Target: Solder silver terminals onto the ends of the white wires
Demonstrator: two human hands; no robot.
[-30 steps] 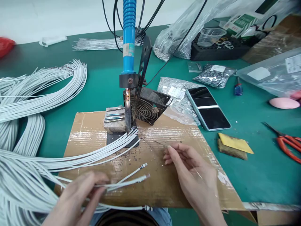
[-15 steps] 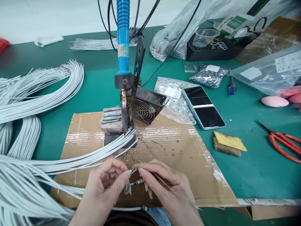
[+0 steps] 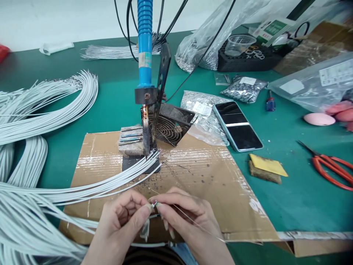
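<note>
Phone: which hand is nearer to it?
Right. The right hand lies below-left of the phone; the left hand is further left, both pinching a white wire end.

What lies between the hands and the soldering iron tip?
Head view: white wire ends fanned across flecked cardboard lie between the left hand, right hand and iron tip.
</note>
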